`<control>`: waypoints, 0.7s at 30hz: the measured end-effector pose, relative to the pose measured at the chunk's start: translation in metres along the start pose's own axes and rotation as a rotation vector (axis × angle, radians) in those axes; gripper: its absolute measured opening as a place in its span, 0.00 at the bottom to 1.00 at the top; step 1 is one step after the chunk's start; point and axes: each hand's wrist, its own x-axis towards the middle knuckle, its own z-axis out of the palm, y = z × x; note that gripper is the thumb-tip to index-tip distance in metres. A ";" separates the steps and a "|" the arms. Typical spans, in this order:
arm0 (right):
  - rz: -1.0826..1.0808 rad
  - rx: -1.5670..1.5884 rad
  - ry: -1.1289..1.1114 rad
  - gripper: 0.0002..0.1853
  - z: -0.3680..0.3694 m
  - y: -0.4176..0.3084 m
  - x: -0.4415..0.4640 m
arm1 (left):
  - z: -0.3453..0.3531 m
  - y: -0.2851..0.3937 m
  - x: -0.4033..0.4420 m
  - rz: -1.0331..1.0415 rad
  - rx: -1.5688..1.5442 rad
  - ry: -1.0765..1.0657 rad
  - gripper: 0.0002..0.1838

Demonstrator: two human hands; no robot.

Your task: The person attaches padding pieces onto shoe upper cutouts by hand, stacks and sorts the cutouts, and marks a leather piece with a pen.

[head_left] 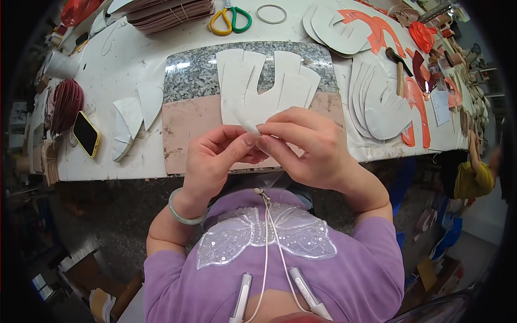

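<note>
Close to the table's front edge, my left hand [214,157] and my right hand [311,144] meet with fingertips almost touching. Both pinch the near edge of a white U-shaped piece [239,105], which is curled up between them. Whether it is leather or another sheet material I cannot tell. More white pieces of similar shape [296,89] fan out just beyond my fingers. They lie across a speckled stone slab [188,70] and a pinkish-brown board [180,134]. My fingers hide part of the held edge.
At left lie white offcuts [128,121], a phone [86,134] and a dark red stack [67,106]. Scissors [230,21] and a metal ring [271,14] lie behind. White pieces [379,107], orange pieces [417,107] and a hammer [399,78] are at right. Another person [474,175] is far right.
</note>
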 end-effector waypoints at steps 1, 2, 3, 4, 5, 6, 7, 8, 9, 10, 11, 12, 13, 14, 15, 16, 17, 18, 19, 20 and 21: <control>-0.025 -0.025 -0.010 0.07 0.000 0.001 0.001 | 0.001 0.000 0.000 0.002 0.036 -0.002 0.09; -0.049 -0.050 -0.019 0.07 0.000 0.001 0.001 | 0.002 0.000 0.000 0.004 0.073 -0.006 0.08; -0.073 -0.076 -0.028 0.08 0.000 0.001 0.001 | 0.002 0.000 0.000 0.005 0.110 -0.009 0.08; -0.072 -0.078 -0.027 0.08 0.000 0.001 0.001 | 0.002 -0.001 0.000 0.004 0.110 -0.011 0.08; -0.077 -0.112 -0.035 0.08 0.000 0.000 0.000 | 0.002 -0.002 0.000 0.060 0.171 -0.010 0.08; -0.083 -0.146 -0.043 0.08 0.000 -0.001 0.000 | 0.001 -0.004 0.000 0.116 0.232 -0.009 0.08; -0.088 -0.179 -0.052 0.08 0.000 -0.001 0.000 | 0.001 -0.005 -0.001 0.172 0.293 -0.007 0.08; -0.094 -0.212 -0.062 0.08 0.001 -0.002 0.000 | 0.000 -0.006 -0.001 0.228 0.353 -0.004 0.08; -0.094 -0.213 -0.062 0.08 0.001 -0.002 0.000 | 0.000 -0.007 -0.001 0.228 0.353 -0.005 0.08; -0.091 -0.199 -0.048 0.08 0.002 -0.003 0.000 | 0.000 -0.007 -0.001 0.239 0.379 0.000 0.07; -0.089 -0.185 -0.033 0.08 0.003 -0.003 0.000 | 0.000 -0.007 -0.001 0.249 0.406 0.005 0.07; -0.086 -0.171 -0.019 0.08 0.004 -0.003 0.000 | 0.000 -0.007 -0.002 0.258 0.433 0.010 0.06; -0.082 -0.157 -0.004 0.08 0.005 -0.003 -0.001 | -0.001 -0.007 -0.002 0.267 0.460 0.014 0.06; -0.082 -0.158 -0.005 0.08 0.006 -0.003 -0.001 | -0.001 -0.008 -0.002 0.267 0.459 0.013 0.06; -0.065 -0.137 0.001 0.08 0.006 -0.004 -0.001 | 0.000 -0.010 -0.002 0.287 0.460 0.023 0.06; -0.047 -0.117 0.007 0.08 0.007 -0.004 -0.001 | 0.000 -0.011 -0.002 0.307 0.461 0.033 0.05; -0.030 -0.096 0.014 0.08 0.007 -0.005 -0.001 | 0.001 -0.013 -0.002 0.327 0.463 0.042 0.05; -0.012 -0.076 0.021 0.08 0.007 -0.005 -0.002 | 0.002 -0.013 -0.002 0.348 0.464 0.051 0.05; -0.012 -0.077 0.021 0.08 0.007 -0.006 -0.002 | 0.002 -0.014 -0.002 0.348 0.464 0.050 0.05; -0.012 -0.079 0.022 0.08 0.006 -0.006 -0.002 | 0.002 -0.014 -0.003 0.354 0.460 0.048 0.05; -0.012 -0.080 0.023 0.08 0.006 -0.006 -0.003 | 0.003 -0.014 -0.003 0.360 0.456 0.047 0.05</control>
